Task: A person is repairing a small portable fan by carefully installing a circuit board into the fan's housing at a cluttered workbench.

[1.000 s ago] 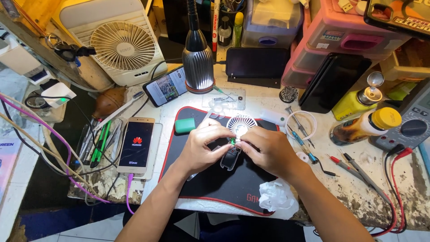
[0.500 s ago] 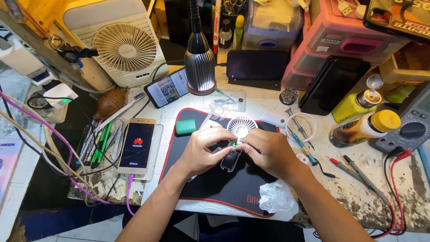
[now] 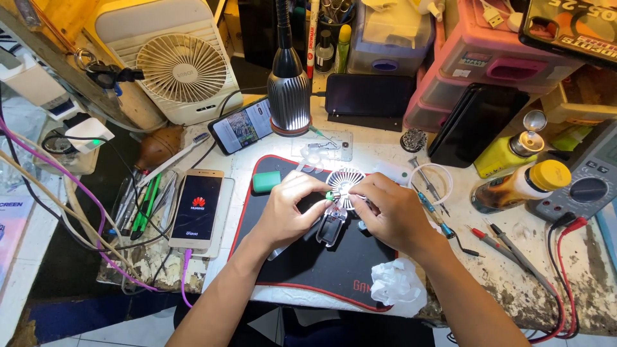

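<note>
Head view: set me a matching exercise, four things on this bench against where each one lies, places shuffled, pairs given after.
Things:
1. small white handheld fan
2. gold smartphone
3. crumpled white tissue
4. multimeter

Places:
A. far right edge of the bench
B. between the left hand and the right hand
C. left of the black mat, pink cable plugged in
D. mat's near right corner

Pairs: 1-B, 2-C, 3-D, 4-A
</note>
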